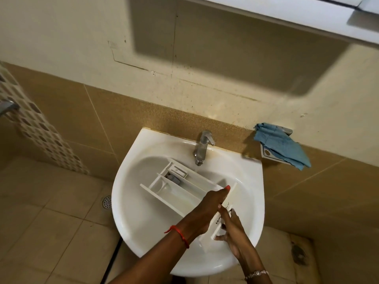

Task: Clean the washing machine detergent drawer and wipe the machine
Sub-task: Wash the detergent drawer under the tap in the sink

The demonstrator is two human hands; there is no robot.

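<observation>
Drawer (183, 193) diagonal across sink (123, 214), front panel nearward

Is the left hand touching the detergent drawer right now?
Touching. The head view shows the left hand gripping the front end of the detergent drawer, its thumb lying along the drawer's edge, over the sink.

White sink (127, 201) with the detergent drawer (184, 192) slantwise across its bowl, tap (202, 148) at the back rim

My left hand (209, 210) has a thin red thread bracelet (178, 235) at its wrist, my right hand (233, 228) a silver beaded bracelet (256, 274).
</observation>
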